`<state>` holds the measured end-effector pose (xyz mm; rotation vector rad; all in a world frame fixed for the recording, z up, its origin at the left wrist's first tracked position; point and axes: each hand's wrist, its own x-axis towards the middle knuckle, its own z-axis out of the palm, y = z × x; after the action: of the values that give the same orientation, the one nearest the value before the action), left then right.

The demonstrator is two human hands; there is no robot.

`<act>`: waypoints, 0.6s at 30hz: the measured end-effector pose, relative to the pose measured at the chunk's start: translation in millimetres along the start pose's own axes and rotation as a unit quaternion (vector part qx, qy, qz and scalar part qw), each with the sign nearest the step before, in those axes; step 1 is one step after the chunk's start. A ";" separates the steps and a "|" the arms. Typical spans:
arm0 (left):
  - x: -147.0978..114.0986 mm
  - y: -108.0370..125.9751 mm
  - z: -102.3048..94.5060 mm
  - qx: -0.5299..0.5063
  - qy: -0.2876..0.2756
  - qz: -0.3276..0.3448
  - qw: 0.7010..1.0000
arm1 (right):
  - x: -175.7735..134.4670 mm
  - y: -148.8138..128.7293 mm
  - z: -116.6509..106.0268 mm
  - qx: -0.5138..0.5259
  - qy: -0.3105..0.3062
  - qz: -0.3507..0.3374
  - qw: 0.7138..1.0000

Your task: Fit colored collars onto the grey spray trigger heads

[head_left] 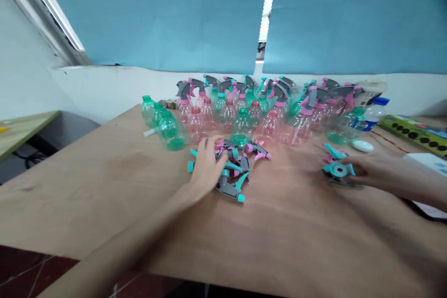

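Observation:
My left hand [206, 167] rests over a heap of loose trigger spray heads [228, 189], grey with teal or pink parts. Its thumb and fingers are spread among them; the fingertips are partly hidden by the heap. At the right, my right hand [365, 172] grips a grey and teal spray head [338, 170], its round collar turned toward me. Just behind that one is another spray head with a teal lever [334, 152]. Beyond the heap stand open-necked bottles, among them a green bottle [241, 128] and a pink bottle [196, 123].
Several bottles with spray heads fitted [279, 98] stand along the wall. A blue-capped water bottle [375, 114], a white oval object [362, 145], a green box [415, 132] and a white device [428, 163] are at the right of the wooden table [139, 205].

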<state>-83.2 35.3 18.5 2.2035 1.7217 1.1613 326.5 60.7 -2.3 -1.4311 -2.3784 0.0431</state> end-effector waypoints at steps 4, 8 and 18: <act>21.9 -34.2 -16.6 0.038 -0.068 -0.005 0.997 | 7.4 4.3 -1.3 -0.106 -0.091 0.011 0.990; 38.5 -55.1 -20.5 0.074 -0.166 0.009 0.983 | 14.3 -20.2 -10.0 -0.118 -0.126 -0.004 0.985; 56.6 -55.7 -27.3 0.088 -0.204 0.035 0.974 | 34.6 -92.9 4.6 -0.087 -0.157 0.011 0.984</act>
<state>-140.1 94.2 36.7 2.4070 1.6303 0.5237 231.7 46.1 22.9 -1.6362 -2.6761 0.0749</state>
